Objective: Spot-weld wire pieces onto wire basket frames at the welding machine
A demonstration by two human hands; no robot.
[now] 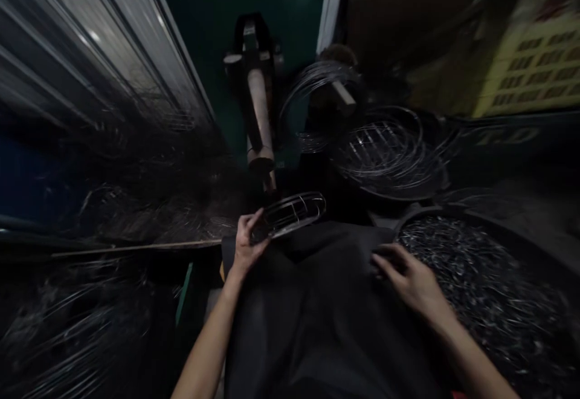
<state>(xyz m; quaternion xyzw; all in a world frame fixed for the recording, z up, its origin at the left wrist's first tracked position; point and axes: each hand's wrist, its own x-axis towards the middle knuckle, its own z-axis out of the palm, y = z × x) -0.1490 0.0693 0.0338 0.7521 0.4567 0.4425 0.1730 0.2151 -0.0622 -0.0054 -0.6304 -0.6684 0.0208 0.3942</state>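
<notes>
My left hand [250,243] is closed on the left end of an oval wire frame [293,213] with thin cross wires. The frame is tilted and sits just below the rod-like lower end of a machine arm [260,115]. Over the dark cloth on my lap [312,302], my right hand [410,275] has its thumb and fingers drawn together. Whatever may be between those fingertips is too dark and small to make out. Close beside the right hand is a wide dark tub [484,278] full of small shiny metal pieces.
Wire rings and frames fill a round basin [394,157] behind the tub. More wire hoops [317,78] hang beside the green machine [203,24]. A yellow crate [534,66] stands at upper right. Blurred wire pieces [77,332] lie at lower left, near corrugated sheet metal [90,36].
</notes>
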